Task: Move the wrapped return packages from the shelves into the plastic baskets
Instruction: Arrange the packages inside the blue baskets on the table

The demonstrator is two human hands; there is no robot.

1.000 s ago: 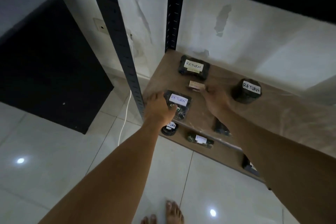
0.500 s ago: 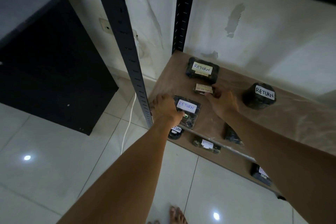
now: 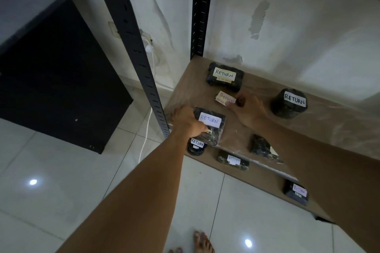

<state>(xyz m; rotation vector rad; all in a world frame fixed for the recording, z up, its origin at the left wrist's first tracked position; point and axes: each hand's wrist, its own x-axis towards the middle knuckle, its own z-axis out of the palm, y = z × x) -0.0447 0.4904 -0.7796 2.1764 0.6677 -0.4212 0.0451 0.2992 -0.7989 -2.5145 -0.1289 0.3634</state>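
Several dark wrapped packages labelled RETURN lie on a brown shelf [image 3: 339, 129]. My left hand [image 3: 186, 121] grips the left edge of a flat package with a white label [image 3: 211, 123] at the shelf's front left corner. My right hand [image 3: 249, 109] pinches the right end of a small flat package with a yellowish label [image 3: 225, 97]. A rectangular package [image 3: 225, 76] lies at the back and a round one [image 3: 290, 102] to the right. More packages sit on the lower shelf [image 3: 265, 183]: a round one [image 3: 196, 146], a long one [image 3: 233, 160], another at the right [image 3: 297, 191]. No basket is in view.
Black slotted uprights stand at the front left [image 3: 141, 63] and back [image 3: 200, 12] of the rack. A dark cabinet [image 3: 57, 80] stands on the left. A white cable [image 3: 147, 129] hangs from a wall socket. White tiled floor [image 3: 61, 181] and my bare feet [image 3: 202, 242] lie below.
The small yellowish package has tipped up at my right hand's fingertips, its label now showing. My left hand keeps its grip on the flat package. The view has shifted slightly.
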